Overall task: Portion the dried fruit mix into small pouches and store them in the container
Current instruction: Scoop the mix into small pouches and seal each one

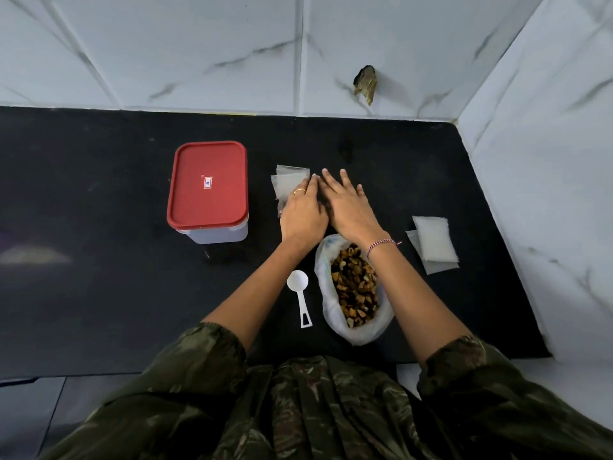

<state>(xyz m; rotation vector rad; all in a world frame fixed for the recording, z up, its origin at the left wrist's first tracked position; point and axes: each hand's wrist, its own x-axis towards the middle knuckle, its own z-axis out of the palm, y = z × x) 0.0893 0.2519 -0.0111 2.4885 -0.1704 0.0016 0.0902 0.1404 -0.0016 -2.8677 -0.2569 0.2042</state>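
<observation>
Black table (99, 200): my left hand (303, 212) and right hand (348, 207) spread flat; pouches (289, 185) under left hand, best smoothed evenly.

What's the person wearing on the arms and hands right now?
Both sleeves are dark olive with a camouflage-like pattern, with gathered cuffs near the elbows; forearms bare. The left hand has a gold-coloured ring on one finger. The right hand shows no ring; its wrist carries a thin red-and-white braided bracelet.
</observation>
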